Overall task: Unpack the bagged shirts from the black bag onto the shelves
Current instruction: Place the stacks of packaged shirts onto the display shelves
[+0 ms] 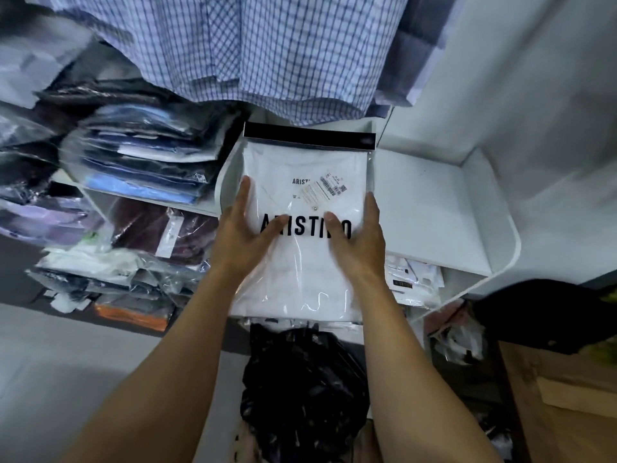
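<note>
Glossy clear plastic shirt bag (300, 269)

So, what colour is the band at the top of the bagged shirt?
Black; the band tops the bagged shirt, clearest in the head view.
</note>
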